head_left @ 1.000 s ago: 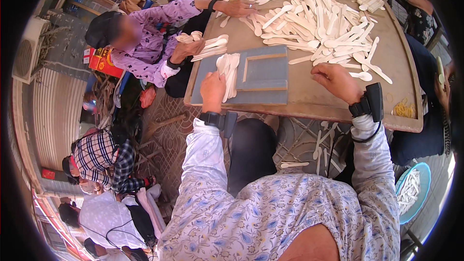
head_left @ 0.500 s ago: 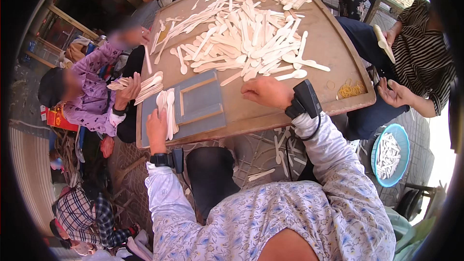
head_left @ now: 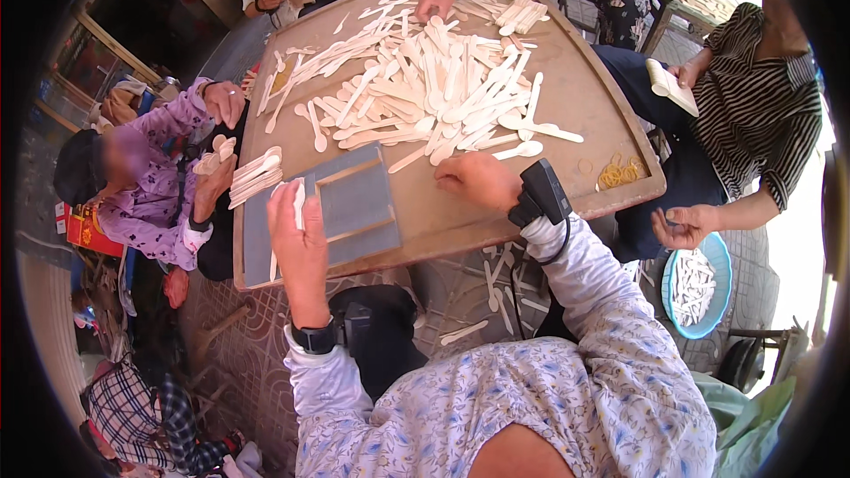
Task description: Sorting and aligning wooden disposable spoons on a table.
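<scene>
My left hand (head_left: 299, 243) is closed around a bunch of wooden spoons (head_left: 299, 201), above the near left corner of the table. Part of the bunch shows past the fingers; the palm hides the rest. Beneath it lies a grey board (head_left: 359, 199) with a raised wooden frame. My right hand (head_left: 478, 181) has its fingers curled at the near edge of a big heap of wooden spoons (head_left: 443, 88). Whatever those fingers may hold is hidden. Another bunch of spoons (head_left: 257, 177) lies beside the board's left side.
The table (head_left: 540, 199) has a raised rim. Yellow rubber bands (head_left: 620, 173) lie in its right corner. Co-workers sit around it; one at left has spoons (head_left: 215, 155) in hand, one at right a bundle (head_left: 671, 88). A blue basin (head_left: 722, 279) of pieces stands on the floor.
My left hand has lifted the spoons off the grey board. My right hand has stayed near the heap, fingers curled. The left co-worker's hand has drawn back from the bunch beside the board.
</scene>
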Action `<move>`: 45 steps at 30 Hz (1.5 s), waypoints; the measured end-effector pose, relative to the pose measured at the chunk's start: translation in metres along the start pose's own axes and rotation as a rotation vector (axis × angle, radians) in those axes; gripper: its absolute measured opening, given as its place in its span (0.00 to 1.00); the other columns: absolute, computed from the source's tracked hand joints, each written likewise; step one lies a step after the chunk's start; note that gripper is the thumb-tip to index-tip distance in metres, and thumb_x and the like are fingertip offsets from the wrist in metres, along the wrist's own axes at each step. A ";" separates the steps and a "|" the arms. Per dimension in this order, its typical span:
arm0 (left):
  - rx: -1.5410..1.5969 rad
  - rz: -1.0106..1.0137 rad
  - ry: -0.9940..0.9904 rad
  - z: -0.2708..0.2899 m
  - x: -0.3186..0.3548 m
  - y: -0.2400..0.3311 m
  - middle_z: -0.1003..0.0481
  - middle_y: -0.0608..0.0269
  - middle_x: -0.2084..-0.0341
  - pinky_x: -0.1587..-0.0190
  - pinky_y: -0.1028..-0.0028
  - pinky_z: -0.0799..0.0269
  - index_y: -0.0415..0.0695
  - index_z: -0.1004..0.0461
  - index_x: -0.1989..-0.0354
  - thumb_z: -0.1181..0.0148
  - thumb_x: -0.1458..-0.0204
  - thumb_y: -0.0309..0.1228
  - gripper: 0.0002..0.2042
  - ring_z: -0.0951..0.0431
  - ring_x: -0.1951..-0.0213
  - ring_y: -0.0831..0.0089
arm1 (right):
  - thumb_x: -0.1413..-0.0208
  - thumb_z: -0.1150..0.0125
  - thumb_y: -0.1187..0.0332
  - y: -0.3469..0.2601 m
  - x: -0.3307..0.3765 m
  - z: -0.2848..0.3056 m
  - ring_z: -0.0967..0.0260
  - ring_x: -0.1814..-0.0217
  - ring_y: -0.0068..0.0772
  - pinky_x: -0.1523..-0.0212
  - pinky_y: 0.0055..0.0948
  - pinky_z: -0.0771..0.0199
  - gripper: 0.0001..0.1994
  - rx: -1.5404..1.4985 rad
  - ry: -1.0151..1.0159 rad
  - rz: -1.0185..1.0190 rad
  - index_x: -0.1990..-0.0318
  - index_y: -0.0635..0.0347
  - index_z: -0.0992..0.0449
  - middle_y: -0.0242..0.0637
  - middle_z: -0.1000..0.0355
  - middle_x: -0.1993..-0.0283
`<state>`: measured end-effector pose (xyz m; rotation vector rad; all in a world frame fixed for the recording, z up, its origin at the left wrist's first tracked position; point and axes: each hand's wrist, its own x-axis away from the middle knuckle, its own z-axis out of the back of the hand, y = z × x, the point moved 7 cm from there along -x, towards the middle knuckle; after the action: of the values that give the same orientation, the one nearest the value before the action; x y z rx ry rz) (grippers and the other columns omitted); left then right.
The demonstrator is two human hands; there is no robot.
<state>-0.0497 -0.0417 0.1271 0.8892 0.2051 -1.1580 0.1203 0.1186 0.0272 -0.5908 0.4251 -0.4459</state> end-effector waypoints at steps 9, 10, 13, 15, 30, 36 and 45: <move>0.940 0.532 -0.448 -0.160 0.010 0.017 0.27 0.63 0.65 0.59 0.79 0.35 0.38 0.30 0.60 0.52 0.45 0.38 0.15 0.29 0.62 0.79 | 0.51 0.47 0.71 0.083 -0.048 0.055 0.32 0.63 0.44 0.63 0.33 0.32 0.08 0.216 0.409 -0.361 0.62 0.60 0.29 0.42 0.32 0.59; 0.871 0.480 -0.471 -0.167 0.016 0.018 0.26 0.63 0.68 0.61 0.79 0.34 0.37 0.29 0.62 0.51 0.45 0.38 0.14 0.28 0.65 0.79 | 0.53 0.49 0.74 0.094 -0.063 0.050 0.33 0.58 0.47 0.58 0.35 0.33 0.12 0.255 0.289 -0.249 0.59 0.60 0.31 0.42 0.35 0.54; 0.817 0.383 -0.509 -0.179 0.018 0.025 0.26 0.63 0.74 0.64 0.80 0.33 0.36 0.29 0.65 0.50 0.46 0.37 0.14 0.28 0.70 0.79 | 0.56 0.52 0.77 0.121 -0.081 0.050 0.32 0.60 0.45 0.60 0.33 0.31 0.12 0.554 -0.053 -0.265 0.61 0.62 0.30 0.42 0.33 0.61; 0.815 0.357 -0.519 -0.177 0.021 0.029 0.26 0.63 0.76 0.67 0.80 0.33 0.36 0.28 0.66 0.50 0.46 0.36 0.13 0.28 0.73 0.79 | 0.56 0.54 0.78 0.129 -0.092 0.052 0.31 0.63 0.43 0.64 0.31 0.31 0.10 0.615 -0.104 -0.206 0.65 0.63 0.29 0.42 0.33 0.64; 0.624 0.082 -0.085 -0.163 0.003 0.021 0.29 0.53 0.72 0.68 0.69 0.31 0.38 0.29 0.65 0.46 0.53 0.29 0.09 0.27 0.71 0.60 | 0.58 0.49 0.76 0.068 -0.094 0.075 0.30 0.64 0.39 0.67 0.32 0.29 0.09 0.806 -0.063 0.069 0.67 0.56 0.29 0.36 0.33 0.64; 0.108 -0.308 0.296 -0.129 -0.013 0.053 0.29 0.53 0.74 0.69 0.66 0.32 0.38 0.32 0.64 0.47 0.53 0.29 0.10 0.28 0.71 0.55 | 0.59 0.47 0.77 -0.002 -0.086 0.051 0.30 0.64 0.39 0.68 0.32 0.29 0.08 0.760 -0.301 0.347 0.67 0.57 0.30 0.36 0.35 0.67; 1.164 0.770 -0.435 -0.207 0.001 0.007 0.36 0.71 0.85 0.84 0.81 0.48 0.42 0.38 0.51 0.57 0.47 0.29 0.14 0.42 0.86 0.84 | 0.53 0.45 0.67 0.081 -0.051 0.068 0.32 0.64 0.40 0.65 0.32 0.32 0.06 0.418 -0.157 -0.025 0.70 0.59 0.28 0.40 0.32 0.66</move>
<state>0.0169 0.1028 -0.0049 1.4818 -1.1902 -0.6256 0.1345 0.2345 0.0410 -0.2232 0.1654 -0.4912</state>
